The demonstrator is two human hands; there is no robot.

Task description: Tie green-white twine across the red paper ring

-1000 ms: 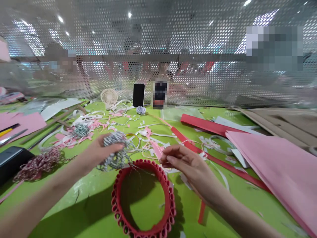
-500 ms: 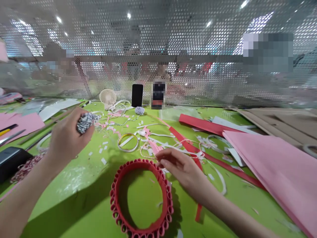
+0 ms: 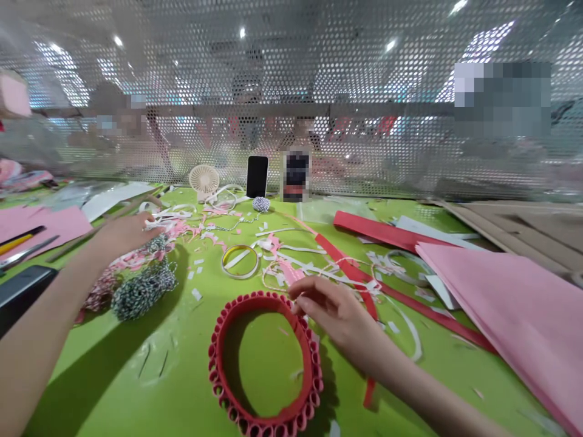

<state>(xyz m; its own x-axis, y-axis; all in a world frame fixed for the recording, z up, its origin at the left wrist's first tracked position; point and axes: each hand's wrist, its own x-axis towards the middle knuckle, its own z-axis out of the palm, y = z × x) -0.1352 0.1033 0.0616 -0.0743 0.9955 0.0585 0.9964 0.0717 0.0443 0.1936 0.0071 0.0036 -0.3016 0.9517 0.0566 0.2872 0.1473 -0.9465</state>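
A red ring edged with small pink loops (image 3: 223, 328) lies on the green table. My right hand (image 3: 334, 306) rests at its upper right edge, fingers curled and a little apart, with nothing seen in them. At the left, my left hand (image 3: 127, 233) reaches into a pile of white and pink strips (image 3: 170, 212); its fingertips touch the white strips, and whether they grip any is hidden. Below that hand lies a bundle of black-and-white twine (image 3: 143, 291), beside a red-and-white twine bundle (image 3: 101, 291).
A tape roll (image 3: 240, 262), paper scraps and red strips (image 3: 348, 267) lie mid-table. Pink sheets (image 3: 505, 303) and cardboard (image 3: 528, 224) are at the right. A fan (image 3: 204, 179) and a phone (image 3: 257, 176) stand by the mesh panel. A black case (image 3: 27, 291) is at the left.
My left hand has let go of the black-and-white twine, which now lies on the table, and has moved to the strips beyond it. My right hand has stayed by the ring.
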